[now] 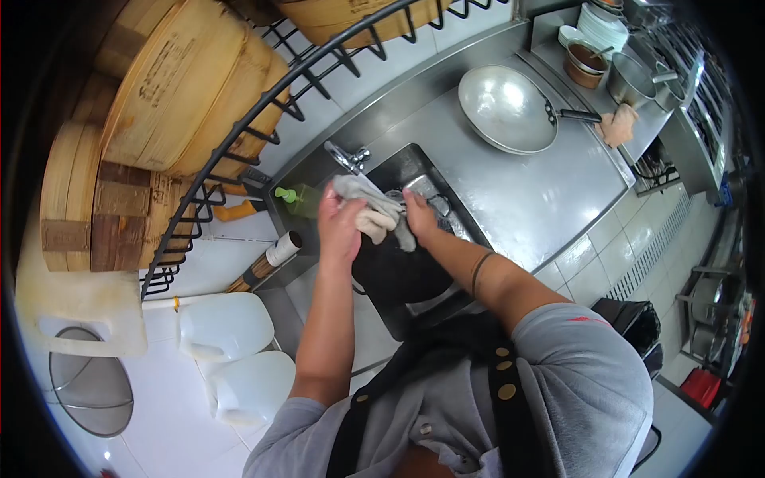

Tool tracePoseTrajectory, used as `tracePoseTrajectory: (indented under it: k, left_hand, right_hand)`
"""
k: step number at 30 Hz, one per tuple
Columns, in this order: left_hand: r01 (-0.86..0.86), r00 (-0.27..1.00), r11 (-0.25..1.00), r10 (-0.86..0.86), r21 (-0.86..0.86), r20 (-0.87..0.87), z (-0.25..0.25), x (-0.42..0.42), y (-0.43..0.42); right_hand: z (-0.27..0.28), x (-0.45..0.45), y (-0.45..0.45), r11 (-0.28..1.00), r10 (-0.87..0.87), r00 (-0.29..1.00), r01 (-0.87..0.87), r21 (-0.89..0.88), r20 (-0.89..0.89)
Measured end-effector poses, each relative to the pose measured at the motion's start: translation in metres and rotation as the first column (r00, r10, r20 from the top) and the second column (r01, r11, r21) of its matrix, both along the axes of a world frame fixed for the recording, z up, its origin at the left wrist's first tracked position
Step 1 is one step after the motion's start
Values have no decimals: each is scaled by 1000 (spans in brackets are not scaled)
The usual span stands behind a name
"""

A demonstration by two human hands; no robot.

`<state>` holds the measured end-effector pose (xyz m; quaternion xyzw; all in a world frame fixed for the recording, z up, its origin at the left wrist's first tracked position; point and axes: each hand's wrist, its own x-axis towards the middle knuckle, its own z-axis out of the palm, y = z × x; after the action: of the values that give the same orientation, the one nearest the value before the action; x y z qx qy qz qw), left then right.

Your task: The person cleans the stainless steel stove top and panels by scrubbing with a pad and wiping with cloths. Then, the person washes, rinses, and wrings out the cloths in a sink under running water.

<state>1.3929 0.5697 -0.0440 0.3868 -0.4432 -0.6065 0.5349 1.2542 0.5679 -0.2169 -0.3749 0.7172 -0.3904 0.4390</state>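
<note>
A bunched, greyish-white cloth (371, 209) is held between my two hands above the sink (466, 215). My left hand (339, 227) is closed around its left part, close to the faucet (347, 157). On the other side, my right hand (421, 217) grips the cloth's right end, and a grey fold hangs below it. Something shiny lies in the basin behind my right hand, partly hidden. To the left of the faucet stands a soap bottle (296, 197) with a green pump.
A wok (510, 107) rests on the steel counter (550, 187) at right. Bamboo steamers (171, 88) sit behind a black wire rack (231, 131) at upper left. White plastic jugs (227, 325) are at lower left. Pots (629, 78) and stacked bowls stand at upper right.
</note>
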Motion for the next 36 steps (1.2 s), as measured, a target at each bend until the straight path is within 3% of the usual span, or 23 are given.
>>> tracePoseTrajectory:
  k: [1, 2, 3, 5, 7, 8, 10, 11, 12, 13, 14, 15, 17, 20, 21, 23, 24, 25, 26, 30, 33, 34, 36]
  left_hand:
    - [11, 1000, 1000, -11, 2, 5, 6, 3, 0]
    - [8, 988, 1000, -6, 16, -156, 14, 5, 0]
    - [7, 950, 1000, 3, 31, -313, 18, 7, 3]
    - [-8, 938, 999, 21, 37, -346, 8, 12, 8]
    - [-121, 944, 974, 173, 191, -282, -37, 31, 7]
    - [-162, 926, 952, 238, 261, -294, -72, 42, 3]
    - [-132, 913, 851, 304, 509, -272, -79, 37, 4]
    - [-92, 898, 757, 343, 647, -274, -66, 29, 3]
    - [-92, 897, 756, 346, 648, -276, -96, 36, -7]
    - [297, 758, 919, -62, 259, -649, -149, 51, -22]
    - [521, 418, 812, -511, -262, -752, -178, 58, -32]
    - [521, 414, 812, -511, -263, -753, -174, 53, -33]
    - [455, 647, 887, -271, 76, -713, -160, 42, -29]
    - [202, 896, 824, 62, 529, -440, -117, 15, -23]
    - [85, 941, 758, 151, 647, -301, -106, 7, -20]
    - [-10, 939, 760, 231, 650, -255, -104, 0, -16]
    - [140, 928, 850, 67, 507, -367, -118, 13, -19]
    - [284, 885, 898, -110, 337, -451, -132, 22, -23]
    - [284, 884, 897, -109, 338, -455, -145, 30, -27]
    - [88, 966, 756, 95, 649, -241, -150, 36, -38]
    - [119, 937, 793, 110, 597, -333, -105, 29, -26]
    - [110, 926, 829, 115, 548, -360, -124, 44, -30]
    - [42, 930, 808, 184, 587, -319, -101, 35, -23]
  right_hand:
    - [10, 7, 12, 956, -157, 922, 52, 288, 355]
    - [18, 13, 16, 837, -378, 704, -16, 546, 601]
    - [6, 21, 14, 838, -383, 698, -13, 546, 605]
    - [-23, 38, 6, 987, -108, 168, -101, 126, 980]
    - [-8, 50, -4, 992, -125, 199, 24, 123, 972]
    - [9, 52, -8, 999, -26, 499, 39, 8, 866]
    - [62, 55, -2, 988, 116, 883, -56, -144, 454]
    - [85, 59, 3, 977, 169, 961, -134, -166, 217]
    - [76, 76, 7, 879, 129, 991, -104, -465, 23]
    - [86, 75, 16, 880, 130, 991, -107, -463, 20]
    - [106, 69, 24, 820, 274, 958, -276, -501, -80]
    - [119, 64, 28, 734, 403, 896, -437, -520, -184]
    - [114, 57, 19, 746, 437, 891, -434, -505, -120]
    - [72, 32, -21, 842, 250, 870, -413, -348, -426]
    - [61, 22, -29, 829, 213, 920, -348, -439, -328]
    - [55, 27, -33, 894, 290, 798, -422, -147, -529]
    - [57, 33, -26, 895, 291, 797, -422, -142, -529]
    - [60, 41, -12, 841, 278, 832, -452, -297, -480]
    - [62, 45, -3, 765, 275, 863, -464, -447, -425]
    - [52, 22, -7, 832, 296, 913, -390, -393, -280]
    - [19, 13, -32, 946, 116, 965, -179, -269, -235]
    - [16, 13, -32, 894, 84, 977, -162, -418, -198]
    - [60, 22, -22, 933, 202, 967, -237, -269, -153]
